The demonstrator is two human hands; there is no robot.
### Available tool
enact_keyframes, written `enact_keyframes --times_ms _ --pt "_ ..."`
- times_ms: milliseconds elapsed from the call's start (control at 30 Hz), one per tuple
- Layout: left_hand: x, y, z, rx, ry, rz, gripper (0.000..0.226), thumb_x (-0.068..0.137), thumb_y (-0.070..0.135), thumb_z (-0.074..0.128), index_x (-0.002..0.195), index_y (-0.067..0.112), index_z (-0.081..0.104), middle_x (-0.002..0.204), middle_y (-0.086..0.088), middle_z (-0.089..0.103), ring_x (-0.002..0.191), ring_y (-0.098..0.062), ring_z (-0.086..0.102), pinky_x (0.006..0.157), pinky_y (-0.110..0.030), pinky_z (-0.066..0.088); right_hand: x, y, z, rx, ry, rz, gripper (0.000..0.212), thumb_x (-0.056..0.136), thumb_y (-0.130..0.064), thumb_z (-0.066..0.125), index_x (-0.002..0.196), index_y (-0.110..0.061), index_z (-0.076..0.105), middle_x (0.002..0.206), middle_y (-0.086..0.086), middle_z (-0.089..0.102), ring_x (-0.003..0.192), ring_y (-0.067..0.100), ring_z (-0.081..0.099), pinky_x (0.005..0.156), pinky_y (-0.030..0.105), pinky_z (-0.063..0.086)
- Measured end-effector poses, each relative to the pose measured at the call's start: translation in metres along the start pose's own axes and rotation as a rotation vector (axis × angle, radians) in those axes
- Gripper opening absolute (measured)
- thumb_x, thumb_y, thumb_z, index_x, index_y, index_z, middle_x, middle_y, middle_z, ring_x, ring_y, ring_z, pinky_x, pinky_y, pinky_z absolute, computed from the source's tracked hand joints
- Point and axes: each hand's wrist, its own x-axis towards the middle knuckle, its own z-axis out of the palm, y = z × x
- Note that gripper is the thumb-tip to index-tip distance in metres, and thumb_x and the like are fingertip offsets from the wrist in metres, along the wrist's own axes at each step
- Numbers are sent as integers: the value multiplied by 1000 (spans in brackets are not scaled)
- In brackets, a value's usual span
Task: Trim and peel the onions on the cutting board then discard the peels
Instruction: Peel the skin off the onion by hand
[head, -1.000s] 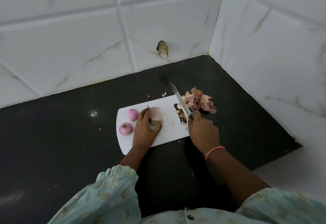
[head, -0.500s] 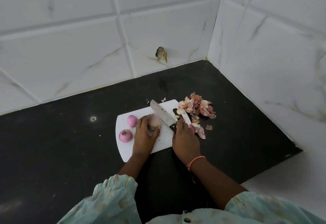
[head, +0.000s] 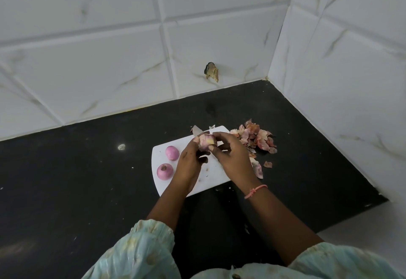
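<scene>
A white cutting board (head: 212,174) lies on the black countertop (head: 87,179). Above it my left hand (head: 189,164) holds a partly skinned onion (head: 206,142) from the left. From the right, my right hand (head: 232,160) has a finger on top of the onion and the thumb below it. That hand grips a knife (head: 196,130); only the blade tip shows past the onion, and the handle is hidden. Two peeled pink onions (head: 172,153) (head: 164,171) sit on the board's left part.
A pile of onion peels (head: 256,139) lies on the counter just right of the board, with loose peels (head: 257,167) nearer me. White tiled walls meet in a corner at the back right; one tile has a chipped hole (head: 212,72).
The onion has been lifted off the board and is now held by both hands. The right hand moved left with the knife, from the peel pile to the onion.
</scene>
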Motion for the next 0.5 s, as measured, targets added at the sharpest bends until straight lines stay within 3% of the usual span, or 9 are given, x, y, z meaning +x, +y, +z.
enact_keyframes --times_ms 133,300,433,500 --pt "2 7 2 -127 -19 -49 55 108 50 27 126 16 66 113 -14 69 90 -19 52 77 -32 41 2 -4 -3 64 39 0 43 83 -12 76 123 -18 62 103 -20 63 95 -12 59 75 6 47" --pt "-2 29 7 -281 66 -58 43 110 32 34 100 12 70 78 -3 69 65 -13 49 61 -26 38 -1 -7 -4 122 29 -18 36 81 -13 79 114 -20 67 102 -7 68 95 5 65 82 18 52" --pt "-3 39 4 -277 58 -126 49 107 34 45 77 16 79 73 -4 69 66 -13 52 69 -28 43 -2 -11 -3 126 0 -54 35 84 -16 76 117 -20 65 113 -9 65 101 6 64 83 21 55" --pt "-4 42 3 -229 56 -153 49 106 39 46 79 15 79 76 -6 71 73 -17 56 74 -30 47 -1 -12 -3 146 -30 -50 36 88 -17 72 121 -21 62 119 -10 63 105 6 63 84 23 55"
